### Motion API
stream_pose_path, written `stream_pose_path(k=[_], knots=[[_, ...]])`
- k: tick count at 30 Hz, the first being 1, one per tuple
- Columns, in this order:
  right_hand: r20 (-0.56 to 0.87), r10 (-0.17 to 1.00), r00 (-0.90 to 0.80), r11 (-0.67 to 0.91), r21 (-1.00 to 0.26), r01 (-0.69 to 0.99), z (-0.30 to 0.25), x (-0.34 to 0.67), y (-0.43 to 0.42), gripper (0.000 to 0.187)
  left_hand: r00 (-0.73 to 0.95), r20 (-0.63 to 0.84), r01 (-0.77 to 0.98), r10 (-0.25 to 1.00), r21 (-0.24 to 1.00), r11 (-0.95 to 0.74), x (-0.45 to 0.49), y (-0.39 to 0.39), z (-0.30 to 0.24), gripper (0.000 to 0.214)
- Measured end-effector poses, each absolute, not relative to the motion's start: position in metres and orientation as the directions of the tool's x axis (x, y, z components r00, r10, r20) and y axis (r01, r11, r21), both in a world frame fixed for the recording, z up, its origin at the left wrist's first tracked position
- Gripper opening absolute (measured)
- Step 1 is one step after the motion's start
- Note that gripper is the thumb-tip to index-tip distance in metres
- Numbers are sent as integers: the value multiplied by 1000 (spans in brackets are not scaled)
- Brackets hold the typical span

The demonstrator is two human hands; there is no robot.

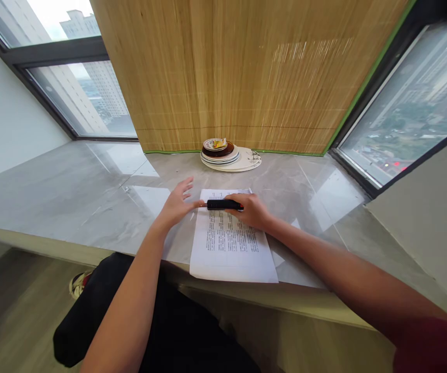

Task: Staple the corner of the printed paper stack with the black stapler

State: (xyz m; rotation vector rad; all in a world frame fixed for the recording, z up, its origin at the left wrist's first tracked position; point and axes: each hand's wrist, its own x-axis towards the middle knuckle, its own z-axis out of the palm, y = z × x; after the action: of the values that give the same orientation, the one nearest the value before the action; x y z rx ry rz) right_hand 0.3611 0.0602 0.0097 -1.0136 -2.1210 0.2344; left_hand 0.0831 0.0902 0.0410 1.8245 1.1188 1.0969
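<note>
My right hand [250, 210] is closed around a long black ribbed tool [223, 204] with a small red part near its right end; its exact kind cannot be made out. The tool lies level, from left to right, over the upper part of a printed sheet of paper [231, 264]. My left hand [177, 203] is open, its fingers spread above the grey surface. Its thumb points at the tool's left end, where a thin piece shows; whether they touch is unclear. The sheet's lower edge reaches the front of the ledge.
A stack of plates [221, 155] stands at the back of the grey stone ledge [64, 197]. Behind it hangs a bamboo blind [231, 77], with windows [79, 98] on either side. My dark-clothed leg [102, 305] is below the ledge's front edge.
</note>
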Motion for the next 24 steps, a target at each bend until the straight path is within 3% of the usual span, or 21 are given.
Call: stream_pose_path(k=[3, 6, 8, 11, 16, 21, 24], knots=[[738, 522, -428, 798, -245, 551, 15, 363, 53, 31, 159, 42, -77, 986, 997, -30, 82, 91, 45, 42], [768, 389, -509, 836, -63, 545, 21, 363, 48, 37, 277, -244, -289, 929, 901, 323, 85, 90, 46, 30], [745, 338, -575, 840, 37, 541, 23, 362, 46, 37, 338, -311, -349, 888, 835, 426, 89, 89, 46, 31], [721, 289, -630, 836, 130, 533, 24, 362, 44, 33, 353, -314, -401, 882, 800, 445, 97, 87, 44, 29], [710, 301, -636, 805, 168, 569, 28, 361, 38, 34, 337, -312, -433, 888, 786, 441, 103, 85, 44, 27], [728, 293, -619, 810, 154, 565, 29, 359, 35, 36, 303, -316, -443, 899, 788, 427, 102, 83, 46, 28], [773, 339, -536, 801, 62, 596, 27, 357, 39, 38, 282, -314, -439, 906, 798, 413, 102, 84, 46, 35]])
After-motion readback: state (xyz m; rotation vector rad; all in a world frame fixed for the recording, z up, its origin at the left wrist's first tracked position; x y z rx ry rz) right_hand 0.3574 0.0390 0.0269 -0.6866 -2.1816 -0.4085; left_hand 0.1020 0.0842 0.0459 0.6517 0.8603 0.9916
